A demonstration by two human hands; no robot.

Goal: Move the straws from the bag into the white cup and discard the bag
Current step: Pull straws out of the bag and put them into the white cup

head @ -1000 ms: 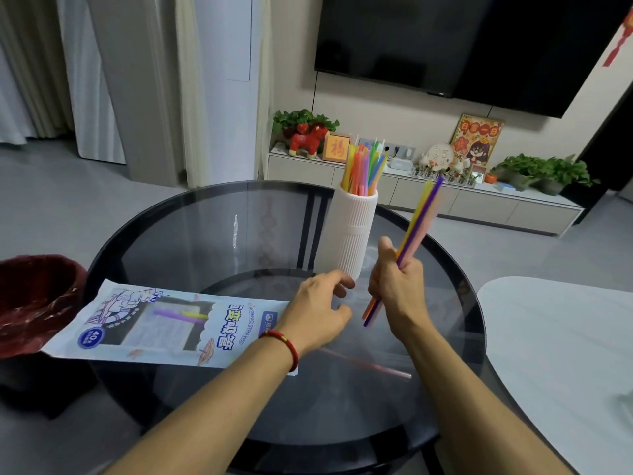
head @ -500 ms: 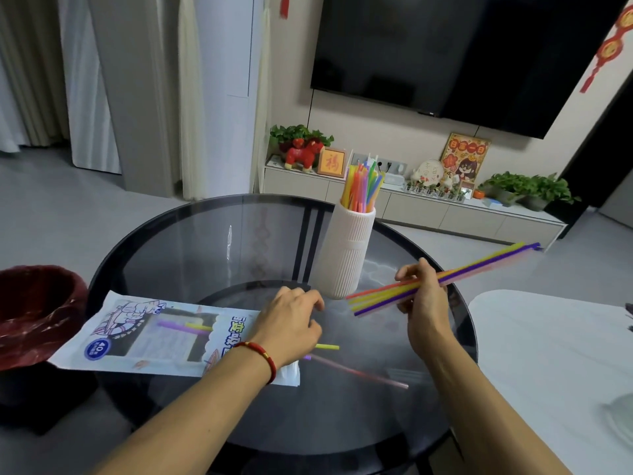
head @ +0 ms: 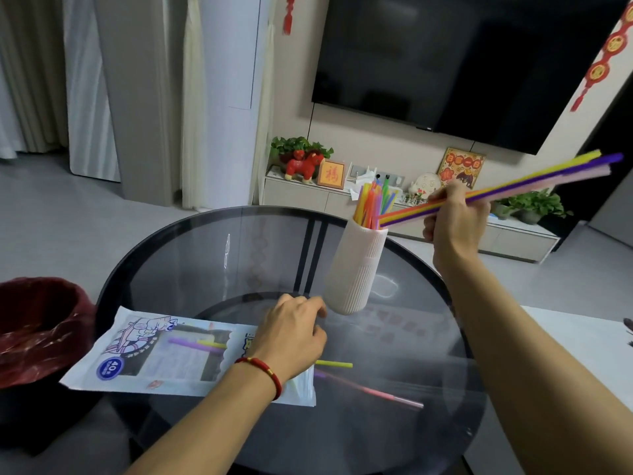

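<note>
A ribbed white cup [head: 356, 269] stands on the round glass table [head: 205, 255] with several coloured straws upright in it. My right hand [head: 452, 217] grips a bundle of straws [head: 534, 183], held nearly level, their left ends at the cup's rim. The printed straw bag [head: 161, 354] lies flat at the table's left front with a purple and a yellow straw inside. My left hand [head: 291, 334] rests on the bag's open end, fingers loosely curled. Loose yellow, purple and pink straws [head: 373, 389] stick out from under that hand onto the glass.
A bin with a dark red liner [head: 37, 330] stands left of the table, close to the bag. A white tabletop [head: 589, 354] lies at the right. Behind are a TV cabinet with plants and ornaments, and a wall-mounted screen.
My right hand has risen and swung the straw bundle from upright to nearly level, bringing its ends to the cup's rim. My left hand dropped from the cup's base onto the bag's open end.
</note>
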